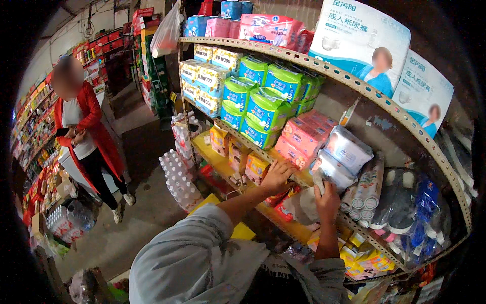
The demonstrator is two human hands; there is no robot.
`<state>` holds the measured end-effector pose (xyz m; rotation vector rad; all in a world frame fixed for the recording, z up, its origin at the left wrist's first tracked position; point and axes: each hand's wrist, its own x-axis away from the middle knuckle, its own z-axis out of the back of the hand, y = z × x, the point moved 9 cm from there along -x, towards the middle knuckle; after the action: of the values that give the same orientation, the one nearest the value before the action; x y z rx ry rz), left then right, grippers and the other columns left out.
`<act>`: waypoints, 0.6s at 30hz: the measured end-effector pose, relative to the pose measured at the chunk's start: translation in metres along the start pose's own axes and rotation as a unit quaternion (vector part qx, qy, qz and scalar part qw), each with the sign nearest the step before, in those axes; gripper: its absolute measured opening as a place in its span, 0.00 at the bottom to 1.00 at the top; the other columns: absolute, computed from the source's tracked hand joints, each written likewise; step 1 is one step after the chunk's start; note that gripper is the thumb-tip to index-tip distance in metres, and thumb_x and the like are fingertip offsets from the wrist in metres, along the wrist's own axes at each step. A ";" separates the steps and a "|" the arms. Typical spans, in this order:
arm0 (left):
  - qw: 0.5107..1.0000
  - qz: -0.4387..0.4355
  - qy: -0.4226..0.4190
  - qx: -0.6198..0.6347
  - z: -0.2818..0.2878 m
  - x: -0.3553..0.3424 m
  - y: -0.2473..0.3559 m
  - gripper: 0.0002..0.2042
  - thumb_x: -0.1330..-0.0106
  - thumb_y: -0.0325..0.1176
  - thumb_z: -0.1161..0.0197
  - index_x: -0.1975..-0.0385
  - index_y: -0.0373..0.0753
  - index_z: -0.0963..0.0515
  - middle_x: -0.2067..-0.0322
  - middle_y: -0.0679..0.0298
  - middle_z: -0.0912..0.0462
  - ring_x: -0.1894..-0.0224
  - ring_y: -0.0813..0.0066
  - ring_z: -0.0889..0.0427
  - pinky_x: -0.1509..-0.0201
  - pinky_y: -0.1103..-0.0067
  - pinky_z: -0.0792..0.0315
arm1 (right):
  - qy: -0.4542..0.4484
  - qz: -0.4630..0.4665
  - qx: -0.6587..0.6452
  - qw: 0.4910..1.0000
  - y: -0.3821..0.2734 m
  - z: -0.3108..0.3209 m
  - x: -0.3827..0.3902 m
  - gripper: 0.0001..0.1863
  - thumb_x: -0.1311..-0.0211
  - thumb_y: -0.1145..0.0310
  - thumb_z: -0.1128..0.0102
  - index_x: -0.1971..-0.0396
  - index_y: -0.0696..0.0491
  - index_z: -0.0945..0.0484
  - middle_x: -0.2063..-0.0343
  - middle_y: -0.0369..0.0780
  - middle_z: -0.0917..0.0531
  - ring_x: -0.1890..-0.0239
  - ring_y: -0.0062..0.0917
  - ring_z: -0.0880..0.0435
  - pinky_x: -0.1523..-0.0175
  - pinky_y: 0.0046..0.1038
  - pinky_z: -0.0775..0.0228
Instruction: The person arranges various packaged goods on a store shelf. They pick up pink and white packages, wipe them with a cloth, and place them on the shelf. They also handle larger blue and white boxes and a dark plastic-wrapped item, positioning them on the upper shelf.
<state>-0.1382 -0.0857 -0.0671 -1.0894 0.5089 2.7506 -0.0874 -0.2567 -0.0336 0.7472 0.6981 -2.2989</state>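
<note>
My left hand (277, 177) rests on the perforated metal shelf edge (302, 176), fingers laid out in front of the pink packs (306, 137). To its right, my right hand (328, 201) is closed on a greyish cloth (318, 181) at the same edge. Just beyond that hand lie white soft plastic packs (347, 148). Below and between my hands is a beige, limp piece (302, 205); whether it belongs to the cloth I cannot tell.
Green packs (267, 109) and white-yellow packs (210, 81) are stacked farther left. Rolled goods (365, 190) and bagged dark shoes (397, 197) sit to the right. Large white-blue packages (362, 45) stand above. A person in a red coat (91, 119) stands in the aisle near wrapped bottles (177, 180).
</note>
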 end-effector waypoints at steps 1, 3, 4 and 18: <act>1.000 0.001 -0.017 -0.007 -0.004 0.002 -0.003 0.26 0.54 0.40 0.37 0.52 0.46 0.34 0.52 0.61 0.33 0.42 0.60 0.42 0.39 0.57 0.54 | 0.005 0.002 0.008 1.000 0.003 -0.003 0.002 0.15 0.50 0.61 0.42 0.66 0.54 0.28 0.68 0.45 0.26 0.67 0.43 0.25 0.65 0.38 0.32; 0.999 0.000 -0.043 -0.025 -0.010 0.004 -0.008 0.26 0.53 0.41 0.37 0.52 0.44 0.34 0.52 0.59 0.33 0.42 0.58 0.41 0.39 0.56 0.54 | 0.007 0.002 0.047 0.999 0.010 -0.010 0.003 0.18 0.50 0.57 0.43 0.64 0.54 0.28 0.65 0.46 0.25 0.65 0.41 0.24 0.63 0.39 0.30; 0.999 -0.007 -0.033 -0.008 -0.010 0.004 -0.008 0.27 0.53 0.41 0.37 0.51 0.43 0.35 0.52 0.59 0.33 0.43 0.57 0.41 0.39 0.56 0.54 | 0.007 0.002 0.066 0.998 0.012 -0.012 0.003 0.20 0.50 0.55 0.43 0.63 0.54 0.28 0.63 0.46 0.25 0.64 0.41 0.24 0.63 0.39 0.29; 0.940 0.076 0.036 0.331 0.115 0.015 -0.125 0.24 0.45 0.34 0.41 0.48 0.38 0.38 0.55 0.55 0.32 0.52 0.61 0.32 0.47 0.72 0.38 | 0.014 -0.066 0.049 0.996 0.020 -0.012 0.000 0.20 0.45 0.60 0.48 0.62 0.63 0.29 0.66 0.54 0.25 0.64 0.48 0.26 0.59 0.39 0.35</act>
<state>-0.1909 0.0725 -0.0316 -0.9924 1.4455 2.3380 -0.0695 -0.2630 -0.0475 0.8019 0.6688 -2.4628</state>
